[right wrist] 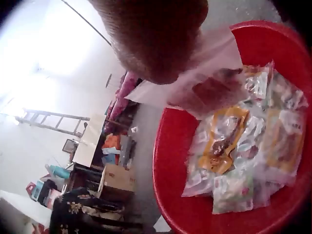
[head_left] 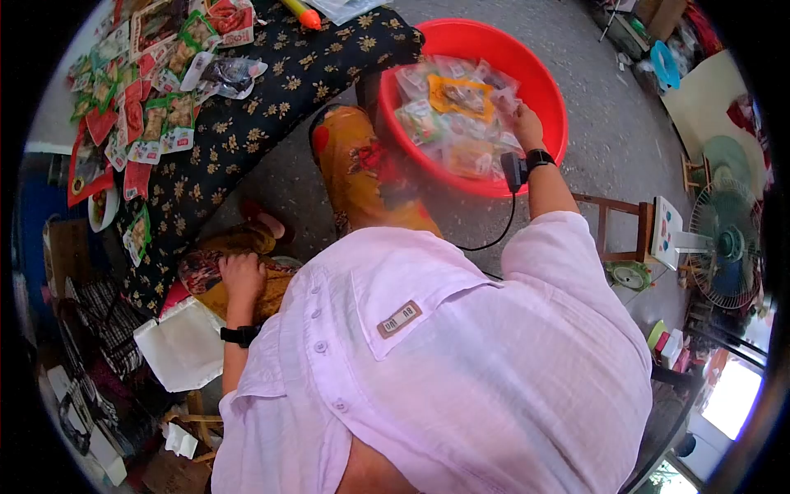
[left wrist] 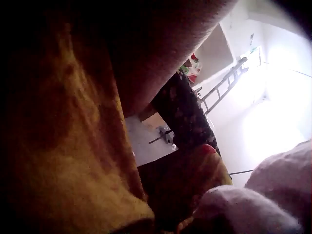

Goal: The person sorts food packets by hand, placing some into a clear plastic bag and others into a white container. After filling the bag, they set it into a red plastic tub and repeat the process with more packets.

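The right hand (head_left: 528, 130) is over the right side of a red basin (head_left: 551, 86), and in the right wrist view this hand (right wrist: 156, 39) pinches a translucent packet (right wrist: 214, 90) with reddish contents. Below it, clear packets lie piled in the basin (right wrist: 168, 165), among them an orange-edged packet (head_left: 461, 97). The left hand (head_left: 243, 276) rests on the patterned trouser leg (head_left: 202, 276), holding nothing visible; its fingers are partly hidden in the left wrist view.
Many small food packets (head_left: 169, 115) cover the left part of a table with a dark floral cloth (head_left: 271, 90). A black cable (head_left: 502, 235) hangs from the right wrist. A wooden stool (head_left: 609, 222) and a fan (head_left: 728, 243) stand at the right.
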`<action>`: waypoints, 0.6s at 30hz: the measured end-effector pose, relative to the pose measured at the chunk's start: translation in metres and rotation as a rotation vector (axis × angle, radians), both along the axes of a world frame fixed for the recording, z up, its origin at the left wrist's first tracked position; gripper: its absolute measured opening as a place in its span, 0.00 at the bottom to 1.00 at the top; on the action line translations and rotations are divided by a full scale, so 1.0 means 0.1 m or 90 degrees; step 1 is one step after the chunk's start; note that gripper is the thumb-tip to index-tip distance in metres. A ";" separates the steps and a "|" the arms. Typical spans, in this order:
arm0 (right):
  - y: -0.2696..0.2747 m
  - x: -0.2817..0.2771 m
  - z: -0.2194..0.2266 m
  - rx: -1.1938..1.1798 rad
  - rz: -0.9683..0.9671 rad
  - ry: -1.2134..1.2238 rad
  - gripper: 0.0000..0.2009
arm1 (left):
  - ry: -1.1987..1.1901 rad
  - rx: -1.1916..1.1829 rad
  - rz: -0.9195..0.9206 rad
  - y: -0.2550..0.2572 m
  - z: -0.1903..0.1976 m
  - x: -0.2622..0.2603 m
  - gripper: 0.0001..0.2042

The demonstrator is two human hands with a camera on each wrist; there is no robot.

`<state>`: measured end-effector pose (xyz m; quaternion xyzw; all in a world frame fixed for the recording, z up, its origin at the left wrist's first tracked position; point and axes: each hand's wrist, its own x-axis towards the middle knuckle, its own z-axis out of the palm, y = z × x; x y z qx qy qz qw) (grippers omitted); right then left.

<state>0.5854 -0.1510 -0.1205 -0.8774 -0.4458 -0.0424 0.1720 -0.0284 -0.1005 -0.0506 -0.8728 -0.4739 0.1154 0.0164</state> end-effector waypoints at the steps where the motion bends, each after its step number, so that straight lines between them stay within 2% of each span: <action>1: -0.01 -0.04 0.03 -0.008 -0.016 -0.014 0.11 | 0.016 -0.016 0.009 -0.01 -0.05 -0.01 0.09; 4: -0.08 0.23 -0.92 -0.188 0.142 0.007 0.11 | 0.033 -0.026 0.015 -0.02 -0.04 0.01 0.09; 6: -0.04 -0.23 -0.99 -0.218 0.108 0.204 0.12 | 0.024 -0.023 0.009 -0.02 -0.04 0.01 0.08; 7: 0.05 -0.39 -1.10 -0.285 0.136 0.223 0.12 | 0.014 -0.023 0.004 -0.01 -0.06 -0.01 0.09; 9: 0.05 -0.98 -0.59 -0.292 0.129 0.226 0.12 | 0.000 -0.041 0.007 -0.02 -0.05 -0.01 0.09; 11: 0.10 -1.41 0.06 -0.281 0.271 0.269 0.13 | -0.009 -0.075 0.028 -0.03 0.03 0.05 0.09; 12: 0.15 -1.54 0.18 -0.252 0.264 0.282 0.13 | -0.013 -0.075 0.030 -0.02 0.02 0.05 0.09; 14: 0.30 -1.77 0.31 -0.196 0.264 0.305 0.13 | -0.022 -0.073 0.050 -0.02 -0.04 0.02 0.08; 17: 0.68 -1.89 0.18 -0.072 0.341 0.405 0.13 | -0.117 -0.022 0.051 -0.05 -0.09 -0.05 0.07; 18: 0.80 -1.96 0.17 0.032 0.392 0.342 0.12 | -0.149 0.006 0.047 -0.05 -0.10 -0.08 0.07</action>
